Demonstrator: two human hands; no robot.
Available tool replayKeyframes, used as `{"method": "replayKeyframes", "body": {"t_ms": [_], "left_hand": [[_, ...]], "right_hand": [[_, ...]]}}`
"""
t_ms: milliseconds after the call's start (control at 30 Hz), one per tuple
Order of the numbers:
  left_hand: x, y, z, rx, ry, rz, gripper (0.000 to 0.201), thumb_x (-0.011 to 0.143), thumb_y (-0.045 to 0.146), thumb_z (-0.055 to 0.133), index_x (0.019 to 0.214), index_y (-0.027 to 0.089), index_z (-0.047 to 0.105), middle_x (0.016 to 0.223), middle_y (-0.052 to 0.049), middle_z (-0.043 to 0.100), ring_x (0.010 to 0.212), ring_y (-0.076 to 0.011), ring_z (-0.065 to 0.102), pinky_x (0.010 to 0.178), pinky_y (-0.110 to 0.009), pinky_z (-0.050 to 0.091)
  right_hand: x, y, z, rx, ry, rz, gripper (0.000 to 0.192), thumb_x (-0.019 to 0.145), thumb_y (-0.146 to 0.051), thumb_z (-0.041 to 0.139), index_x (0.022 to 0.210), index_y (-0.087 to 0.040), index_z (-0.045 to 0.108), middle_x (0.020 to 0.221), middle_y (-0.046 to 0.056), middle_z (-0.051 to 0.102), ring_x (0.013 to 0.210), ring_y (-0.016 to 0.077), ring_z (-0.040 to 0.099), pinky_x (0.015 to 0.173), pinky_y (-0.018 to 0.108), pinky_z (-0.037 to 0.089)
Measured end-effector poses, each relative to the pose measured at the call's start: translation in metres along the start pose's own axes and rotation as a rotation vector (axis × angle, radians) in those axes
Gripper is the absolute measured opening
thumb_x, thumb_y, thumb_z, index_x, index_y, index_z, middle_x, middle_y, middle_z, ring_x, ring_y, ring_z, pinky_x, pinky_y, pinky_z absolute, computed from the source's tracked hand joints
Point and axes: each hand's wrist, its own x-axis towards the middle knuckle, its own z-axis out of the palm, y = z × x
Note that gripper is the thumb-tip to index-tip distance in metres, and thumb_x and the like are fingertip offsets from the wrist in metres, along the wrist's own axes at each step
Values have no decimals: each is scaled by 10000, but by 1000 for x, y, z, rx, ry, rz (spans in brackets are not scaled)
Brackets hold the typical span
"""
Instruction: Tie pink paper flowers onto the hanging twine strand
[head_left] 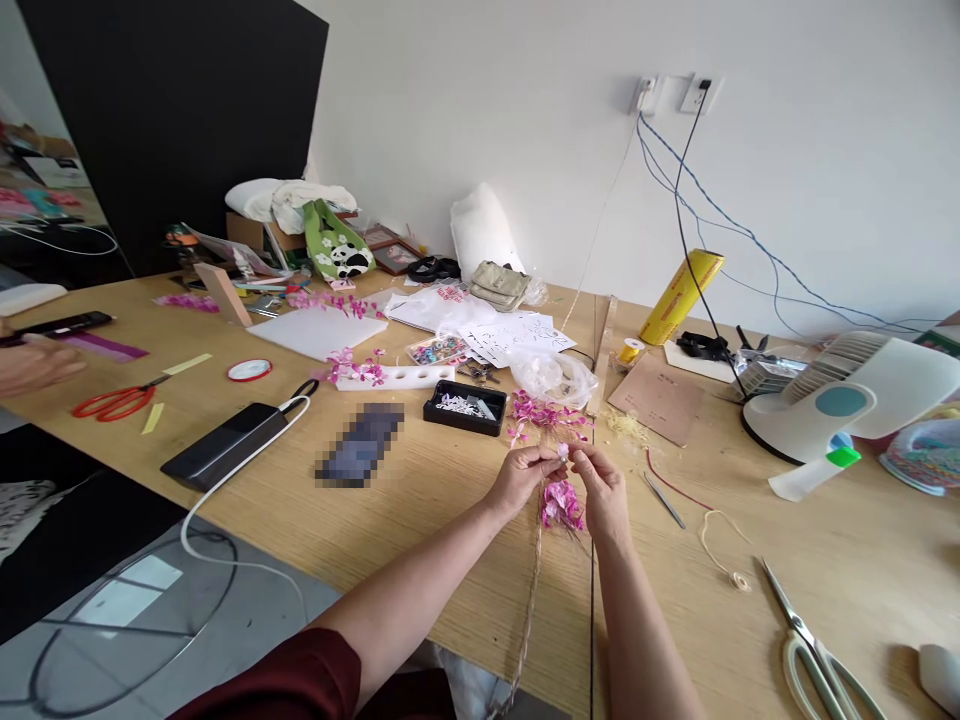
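Both hands' fingers (561, 458) pinch pink flowers (562, 503) over cluttered wooden table (420, 520).

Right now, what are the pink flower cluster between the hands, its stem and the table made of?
Pink flower cluster: looks like thin paper or fabric petals, matte; too small to be sure. Stem: seems to be twisted wire or twine, brownish and thin, trailing off the table edge. Table: wood or wood-look laminate, pale, with straight grain lines and a smooth finish.
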Motion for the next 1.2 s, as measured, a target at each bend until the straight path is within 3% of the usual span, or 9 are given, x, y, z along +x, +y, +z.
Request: {"method": "replayKeyframes", "body": {"t_ms": [200,400,467,533,633,767,833,967,1200], "left_hand": [[-2,1,-1,75,-20,-20,217,668,342,663,670,125,653,591,-14,590,543,-90,507,547,-218,396],[0,-2,-7,-74,33,-64,210,647,318,682,678,119,623,602,-9,576,520,-76,506,487,-193,362],[0,-4,-7,-158,47,-83,207,631,301,698,683,120,612,615,-7,577,516,-68,509,476,-183,355],[0,-4,-5,-253,51,-101,200,625,283,706,705,127,609,627,-5,581,524,-64,513,476,-176,353],[-1,-1,1,-362,30,-105,179,632,260,706,712,136,605,628,-6,584,556,-65,520,464,-161,328],[-3,7,9,-431,23,-96,138,633,227,706,679,139,610,672,0,587,613,-54,516,568,-170,382],[-4,11,12,-443,14,-93,126,631,220,708,666,142,616,679,4,588,648,-62,524,658,-196,404],[-5,16,15,-441,-3,-89,164,597,250,732,664,146,624,673,-4,602,676,-101,543,712,-255,408],[-6,14,11,-503,-13,-82,181,591,254,737,657,141,612,637,13,581,614,-79,515,627,-227,378]], "right_hand": [[3,-2,-2,133,30,35,123,689,-311,647,758,-209,649,754,9,621,707,144,535,664,279,429],[7,-13,-36,116,249,86,138,647,-302,670,729,-194,646,734,13,617,627,112,511,578,242,389],[0,-18,-45,8,228,127,136,629,-289,676,719,-192,648,695,5,609,594,106,495,555,238,373],[-11,-23,-47,-94,123,196,171,625,-292,673,761,-190,658,620,-5,593,567,113,492,542,244,365],[-25,-28,-39,-103,-17,272,261,678,-346,624,886,-192,655,608,1,603,589,132,521,552,254,370],[-29,-35,-26,-20,23,232,260,714,-385,598,884,-198,659,948,61,656,840,176,567,668,268,401],[-26,-39,-21,22,-9,239,264,708,-395,610,879,-199,661,985,67,657,908,196,569,713,280,404],[-18,-50,-5,132,-112,310,275,657,-396,661,839,-190,663,840,58,686,842,201,608,702,289,419],[-19,-50,18,360,-113,421,227,540,-294,763,689,-169,646,629,-8,631,558,99,546,568,230,411]]}}
